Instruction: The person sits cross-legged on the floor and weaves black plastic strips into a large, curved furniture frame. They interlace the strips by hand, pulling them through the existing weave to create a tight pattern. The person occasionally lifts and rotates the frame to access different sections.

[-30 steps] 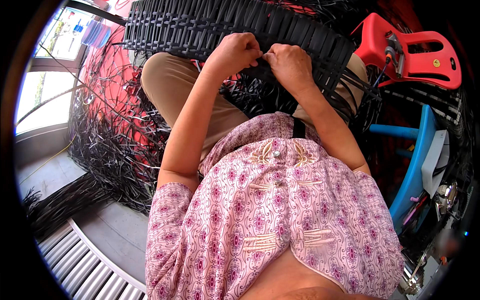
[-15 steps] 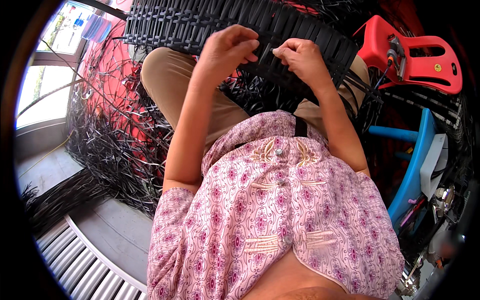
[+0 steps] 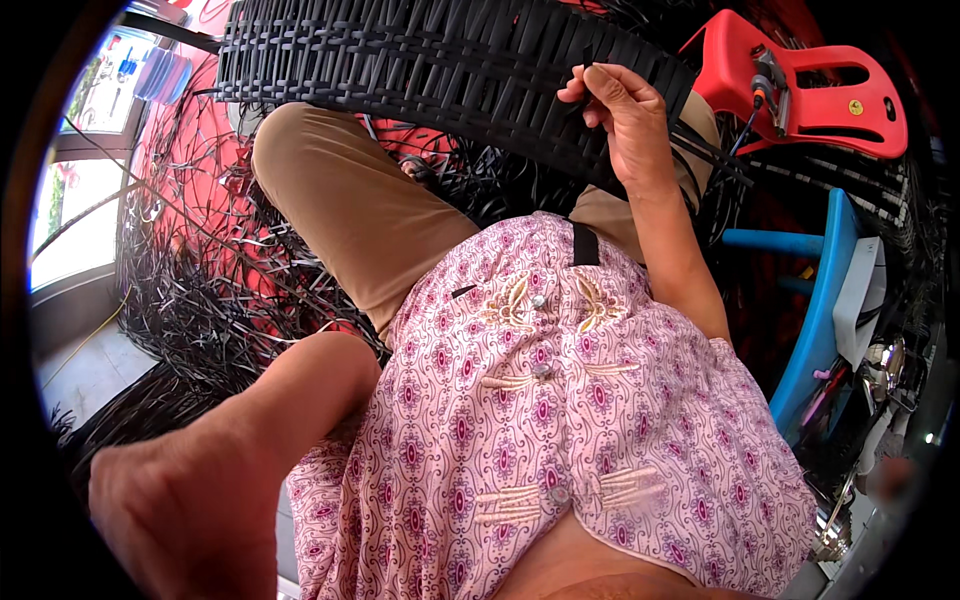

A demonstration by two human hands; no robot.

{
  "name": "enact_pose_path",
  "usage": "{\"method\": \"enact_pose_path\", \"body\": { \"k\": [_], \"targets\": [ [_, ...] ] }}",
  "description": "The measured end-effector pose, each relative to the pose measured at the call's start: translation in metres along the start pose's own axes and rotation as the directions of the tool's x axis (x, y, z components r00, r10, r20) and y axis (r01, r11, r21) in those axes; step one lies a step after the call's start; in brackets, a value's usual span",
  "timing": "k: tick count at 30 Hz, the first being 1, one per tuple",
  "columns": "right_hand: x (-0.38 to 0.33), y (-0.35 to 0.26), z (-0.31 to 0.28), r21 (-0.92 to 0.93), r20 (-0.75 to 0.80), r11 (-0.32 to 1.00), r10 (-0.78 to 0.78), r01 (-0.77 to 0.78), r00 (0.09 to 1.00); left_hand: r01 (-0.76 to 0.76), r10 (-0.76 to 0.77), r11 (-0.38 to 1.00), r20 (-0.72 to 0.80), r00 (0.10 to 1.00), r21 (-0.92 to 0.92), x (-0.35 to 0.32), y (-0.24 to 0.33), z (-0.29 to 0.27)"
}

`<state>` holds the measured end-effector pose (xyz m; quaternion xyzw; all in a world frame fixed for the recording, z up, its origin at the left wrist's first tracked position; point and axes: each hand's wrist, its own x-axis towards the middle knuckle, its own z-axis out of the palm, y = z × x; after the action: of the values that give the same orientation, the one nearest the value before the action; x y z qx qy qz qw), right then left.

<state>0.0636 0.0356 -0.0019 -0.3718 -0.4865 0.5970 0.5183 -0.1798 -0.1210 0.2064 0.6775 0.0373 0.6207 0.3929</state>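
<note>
A black woven panel of flat plastic strips lies across my knees. At its right part, my right hand is raised with thumb and fingers pinched around a thin black strip, whose short end sticks up above the fingertips. My left hand is off the panel, swung back at the lower left, close to the camera and smeared by motion. Its fingers are hidden, so what it holds, if anything, does not show.
Tangled black strips cover the red floor to my left. At the far right a red plastic chair bears a corded power tool. Nearer stands a blue plastic seat, with metal tools beside it.
My left hand has left the panel and swung back to the lower left. My right hand has stayed by the panel, turning upward with its fingers pinched.
</note>
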Motion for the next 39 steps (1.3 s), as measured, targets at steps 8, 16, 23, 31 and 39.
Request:
{"method": "enact_pose_path", "body": {
  "k": [8,16,23,31,39],
  "targets": [
    [-0.010,-0.008,0.007,-0.378,-0.021,0.923,0.072,-0.074,0.997,-0.023,0.023,1.000,-0.046,0.999,0.007,0.003,0.008,0.010],
    [-0.023,-0.009,0.013,-0.547,-0.078,0.832,0.063,-0.095,0.995,0.378,-0.257,0.893,-0.412,0.874,0.245,-0.007,-0.078,-0.016],
    [-0.022,0.005,0.016,-0.606,-0.089,0.793,0.007,-0.059,0.996,0.624,-0.480,0.166,-0.490,0.727,0.764,-0.096,-0.235,-0.030],
    [-0.020,0.007,0.021,-0.797,-0.038,0.602,-0.131,0.049,0.991,0.569,-0.576,0.018,-0.457,0.678,0.822,-0.090,-0.244,-0.022],
    [-0.009,0.007,0.024,-0.908,0.050,0.408,-0.115,0.093,0.992,0.564,-0.520,0.131,-0.428,0.739,0.815,-0.099,-0.249,-0.029]
  ]
}}
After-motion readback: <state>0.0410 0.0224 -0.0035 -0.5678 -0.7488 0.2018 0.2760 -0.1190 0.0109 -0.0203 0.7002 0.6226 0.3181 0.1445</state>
